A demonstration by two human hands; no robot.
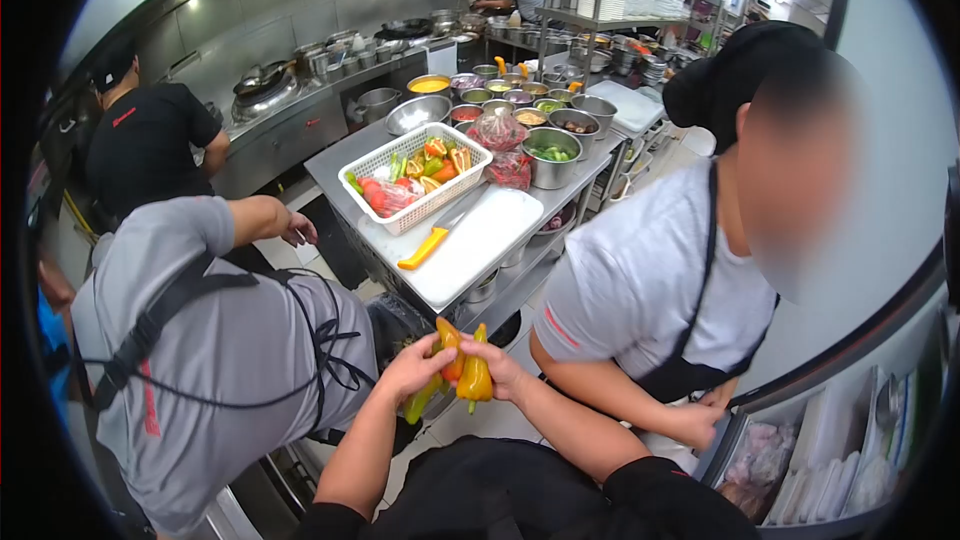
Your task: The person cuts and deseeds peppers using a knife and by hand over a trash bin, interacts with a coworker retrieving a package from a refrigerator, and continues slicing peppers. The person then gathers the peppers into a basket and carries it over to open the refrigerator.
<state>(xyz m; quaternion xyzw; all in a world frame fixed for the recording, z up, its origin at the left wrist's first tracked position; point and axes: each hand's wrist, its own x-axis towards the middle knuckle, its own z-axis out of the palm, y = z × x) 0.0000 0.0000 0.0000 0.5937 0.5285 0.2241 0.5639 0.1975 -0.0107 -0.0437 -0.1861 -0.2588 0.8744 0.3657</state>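
Note:
Both my hands are in front of my body, close together, short of the worktable. My left hand (412, 370) is closed round an orange pepper (450, 348), and a green pepper (418, 404) hangs below its fingers. In my right hand (502, 368) is a yellow-orange pepper (477, 377), its green stem pointing down. The peppers of the two hands touch or nearly touch. Beyond them lies a white cutting board (480, 245) with a yellow-handled knife (425, 247) on it. A white basket (405, 215) behind the board contains peppers and a plastic bag of red pieces.
People in grey shirts stand close by, one on the left (220, 320) and one on the right (640, 270). Metal bowls of cut food, such as a pot of green pieces (553, 172), crowd the worktable's far side. An open drawer (800, 460) is at lower right.

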